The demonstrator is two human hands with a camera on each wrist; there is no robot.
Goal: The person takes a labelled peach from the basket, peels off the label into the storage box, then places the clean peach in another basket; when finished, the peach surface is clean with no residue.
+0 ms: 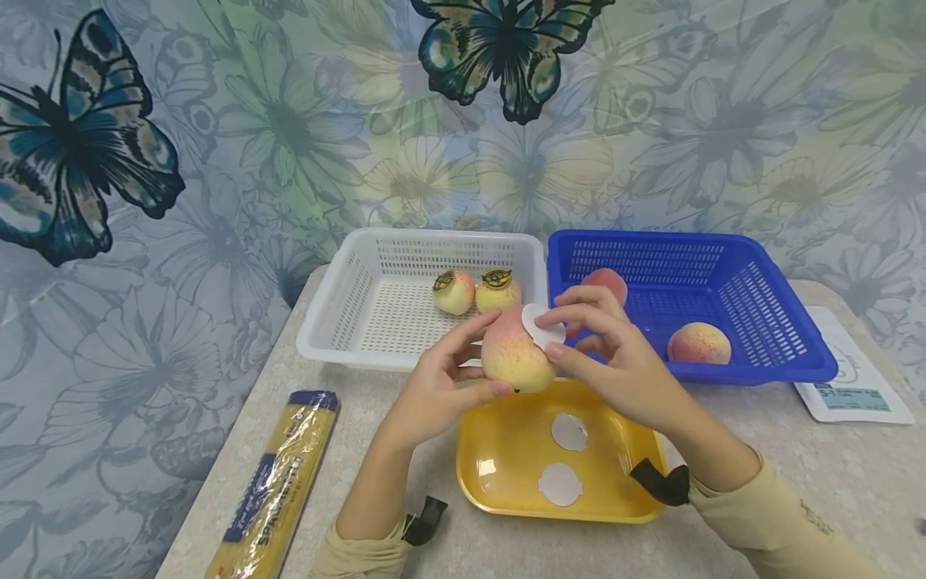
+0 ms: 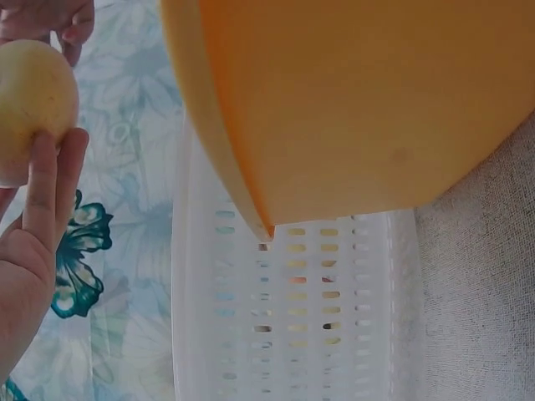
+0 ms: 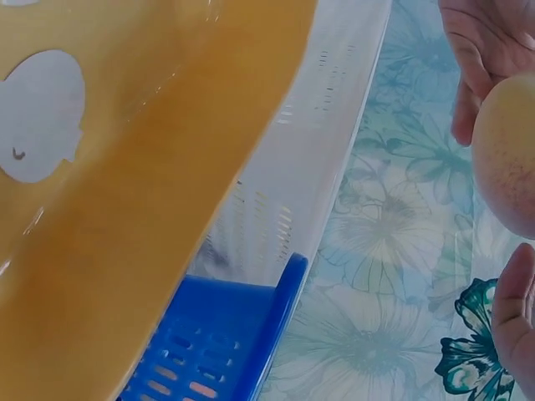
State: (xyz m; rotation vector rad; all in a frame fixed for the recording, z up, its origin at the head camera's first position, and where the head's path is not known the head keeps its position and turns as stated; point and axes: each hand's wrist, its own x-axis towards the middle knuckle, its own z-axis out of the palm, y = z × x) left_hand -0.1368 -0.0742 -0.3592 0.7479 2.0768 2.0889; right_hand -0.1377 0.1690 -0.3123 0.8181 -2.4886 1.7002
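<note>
Head view: yellow-and-blue plastic spaghetti pkt cut off at btm edge; flat white device part-hid. by blue plastic basket, its display too sm. to read; reddish round peach part-hid. by R grip. Pink-and-yellow peach cut off, both wrist views.

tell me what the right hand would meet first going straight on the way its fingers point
Most likely the white round piece that the right hand touches, then the peach the left hand holds; whether piece and peach touch is unclear.
</note>
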